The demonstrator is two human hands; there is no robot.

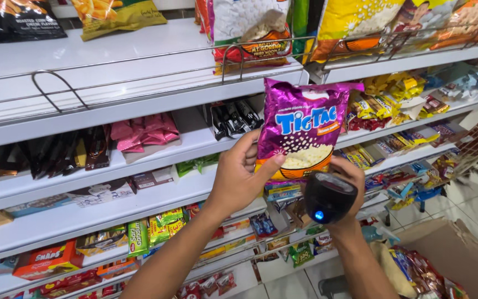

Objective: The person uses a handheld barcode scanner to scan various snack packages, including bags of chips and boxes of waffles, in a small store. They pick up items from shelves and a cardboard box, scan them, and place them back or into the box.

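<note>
Left hand (238, 178) grips the purple snack bag (301, 128) by its lower left edge, held up before the white shelves (139, 99), while right hand (343, 176) clutches a black scanner (327, 196) just under it

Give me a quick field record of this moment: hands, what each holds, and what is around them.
left hand: grips the lower left edge of a purple snack bag, held upright before the shelves
right hand: holds a black handheld scanner with a blue light, just below the bag
shelves: white, tiered, stocked with packaged snacks
lower right: open cardboard box with packets inside
</note>
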